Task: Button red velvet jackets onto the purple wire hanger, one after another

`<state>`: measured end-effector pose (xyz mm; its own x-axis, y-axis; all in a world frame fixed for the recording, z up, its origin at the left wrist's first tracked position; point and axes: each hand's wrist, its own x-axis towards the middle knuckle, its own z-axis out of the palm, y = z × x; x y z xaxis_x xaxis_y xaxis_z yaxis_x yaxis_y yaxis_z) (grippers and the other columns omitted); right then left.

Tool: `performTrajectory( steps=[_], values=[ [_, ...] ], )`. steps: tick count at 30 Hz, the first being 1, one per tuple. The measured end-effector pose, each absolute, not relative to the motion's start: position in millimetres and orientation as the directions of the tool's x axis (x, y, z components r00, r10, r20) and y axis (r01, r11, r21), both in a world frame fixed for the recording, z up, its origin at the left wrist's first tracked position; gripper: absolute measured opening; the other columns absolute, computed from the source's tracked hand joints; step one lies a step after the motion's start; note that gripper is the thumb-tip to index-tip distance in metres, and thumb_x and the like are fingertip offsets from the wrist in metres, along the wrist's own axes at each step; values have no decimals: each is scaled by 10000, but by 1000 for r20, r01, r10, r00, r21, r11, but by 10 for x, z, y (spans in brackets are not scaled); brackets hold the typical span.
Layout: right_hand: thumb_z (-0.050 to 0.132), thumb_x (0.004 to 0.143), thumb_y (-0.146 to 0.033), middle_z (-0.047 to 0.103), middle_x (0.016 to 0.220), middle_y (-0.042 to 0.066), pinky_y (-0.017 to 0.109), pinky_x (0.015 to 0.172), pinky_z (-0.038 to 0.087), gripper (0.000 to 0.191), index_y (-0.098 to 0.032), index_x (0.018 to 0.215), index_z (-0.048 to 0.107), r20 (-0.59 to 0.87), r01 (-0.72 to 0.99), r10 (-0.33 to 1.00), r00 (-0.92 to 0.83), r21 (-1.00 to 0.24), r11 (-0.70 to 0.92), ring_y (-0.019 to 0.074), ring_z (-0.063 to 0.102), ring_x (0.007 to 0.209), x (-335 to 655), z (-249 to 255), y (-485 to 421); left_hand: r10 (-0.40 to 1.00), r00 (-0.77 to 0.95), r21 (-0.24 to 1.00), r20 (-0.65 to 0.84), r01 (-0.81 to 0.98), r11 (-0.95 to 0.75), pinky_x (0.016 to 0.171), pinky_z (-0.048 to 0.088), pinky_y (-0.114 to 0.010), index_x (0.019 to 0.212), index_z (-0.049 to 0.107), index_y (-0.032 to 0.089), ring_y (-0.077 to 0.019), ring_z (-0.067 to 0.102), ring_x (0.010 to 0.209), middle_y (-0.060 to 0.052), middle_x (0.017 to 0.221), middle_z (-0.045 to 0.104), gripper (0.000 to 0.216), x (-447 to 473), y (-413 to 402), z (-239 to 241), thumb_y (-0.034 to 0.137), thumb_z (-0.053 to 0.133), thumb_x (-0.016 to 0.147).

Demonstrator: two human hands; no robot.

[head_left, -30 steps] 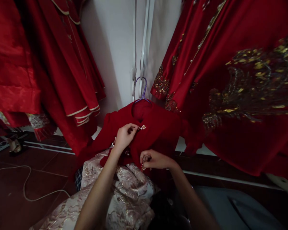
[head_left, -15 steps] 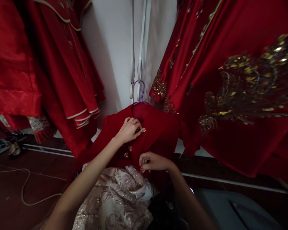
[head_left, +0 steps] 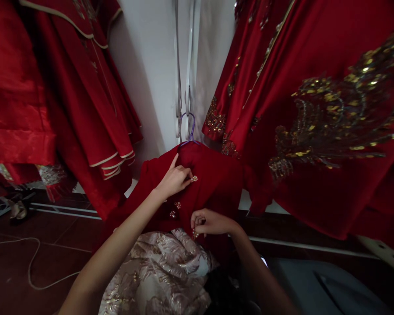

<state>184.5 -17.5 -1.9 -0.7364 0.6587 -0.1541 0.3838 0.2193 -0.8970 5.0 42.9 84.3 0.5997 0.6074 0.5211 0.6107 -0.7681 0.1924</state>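
Note:
A dark red coat [head_left: 220,183] hangs before me on a purple hanger [head_left: 191,131]. My left hand [head_left: 174,180] is near its collar, thumb and fingertips closed on a flower-shaped jewelled button [head_left: 195,178], with the index finger pointing up. Lower down, my right hand [head_left: 212,222] pinches another jewelled button [head_left: 195,234], partly covered by its curled fingers. Between the hands, two more sparkling buttons [head_left: 175,210] show on the coat front. Below lies a pale, shiny brocade cloth [head_left: 164,271], in front of my body.
Red gowns hang at the left [head_left: 75,87] and at the right [head_left: 328,183], the right one with gold sequin embroidery [head_left: 335,118]. A white cable [head_left: 36,262] runs over the tiled floor. A grey-blue flat object [head_left: 321,284] sits low at the right.
The index finger of my left hand has lifted and straightened, while its other fingertips stay at the upper button. My right hand keeps its pinch. The view has shifted slightly.

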Motion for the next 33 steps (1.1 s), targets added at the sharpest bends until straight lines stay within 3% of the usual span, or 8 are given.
performTrajectory(
  steps=[4, 11, 22, 25, 27, 29, 31, 33],
  values=[
    [523, 671, -113, 565, 630, -30, 176, 485, 427, 112, -143, 770, 566, -143, 379, 654, -743, -895, 235, 68, 517, 529, 1852, -22, -175, 636, 582, 260, 507, 600, -757, 1115, 34, -485, 814, 602, 219, -174, 587, 803, 1, 792, 630, 69, 46, 443, 836, 261, 558, 781],
    [516, 680, -114, 569, 645, -24, 183, 499, 424, 111, -146, 778, 555, -144, 389, 658, -739, -889, 243, 75, 516, 546, 1868, 1, -185, 614, 585, 235, 531, 594, -769, 1102, 98, -483, 810, 595, 211, -169, 589, 747, 0, 749, 622, 65, 44, 453, 826, 261, 566, 779],
    [565, 709, -156, 572, 669, -12, 204, 521, 420, 97, -150, 805, 560, -129, 393, 655, -744, -878, 273, 90, 518, 575, 1888, -4, -190, 521, 653, -81, 549, 663, -745, 1096, 143, -480, 902, 524, 186, -152, 576, 800, -3, 805, 615, 123, 4, 387, 824, 254, 428, 869],
    [622, 733, -287, 592, 727, 5, 247, 624, 462, 156, -165, 816, 572, -9, 313, 695, -719, -897, 313, 111, 542, 659, 1831, 211, -212, 524, 620, -140, 584, 713, -687, 1051, 226, -452, 961, 508, 160, -155, 563, 806, -38, 864, 620, 190, -8, 351, 787, 226, 340, 900],
    [609, 753, -381, 605, 805, 18, 288, 735, 484, 217, -186, 836, 566, 148, 172, 781, -606, -935, 311, 128, 566, 750, 1713, 409, -176, 564, 549, -137, 617, 781, -610, 1002, 280, -442, 1035, 496, 133, -172, 559, 814, -66, 871, 621, 233, -27, 336, 750, 210, 322, 900],
    [584, 758, -452, 610, 934, 33, 328, 856, 473, 282, -211, 901, 552, 281, -31, 879, -386, -956, 292, 150, 580, 893, 1543, 593, -78, 604, 447, -119, 660, 856, -504, 972, 300, -450, 1151, 457, 109, -202, 555, 867, -100, 910, 617, 304, -51, 329, 721, 178, 334, 881],
    [552, 757, -519, 552, 1173, 57, 351, 988, 394, 446, -234, 1096, 501, 334, -174, 927, -170, -936, 305, 175, 505, 1128, 1365, 724, 68, 616, 357, -117, 702, 912, -394, 985, 279, -474, 1276, 376, 116, -237, 528, 983, -139, 1045, 583, 433, -84, 332, 714, 128, 356, 843],
    [503, 753, -596, 383, 1383, 64, 375, 1071, 290, 668, -248, 1302, 346, 309, -162, 950, -38, -940, 299, 191, 338, 1297, 1230, 786, 229, 615, 285, -116, 735, 947, -299, 1021, 229, -503, 1353, 291, 145, -271, 461, 1115, -164, 1202, 495, 566, -143, 352, 729, 87, 382, 797]
  ],
)
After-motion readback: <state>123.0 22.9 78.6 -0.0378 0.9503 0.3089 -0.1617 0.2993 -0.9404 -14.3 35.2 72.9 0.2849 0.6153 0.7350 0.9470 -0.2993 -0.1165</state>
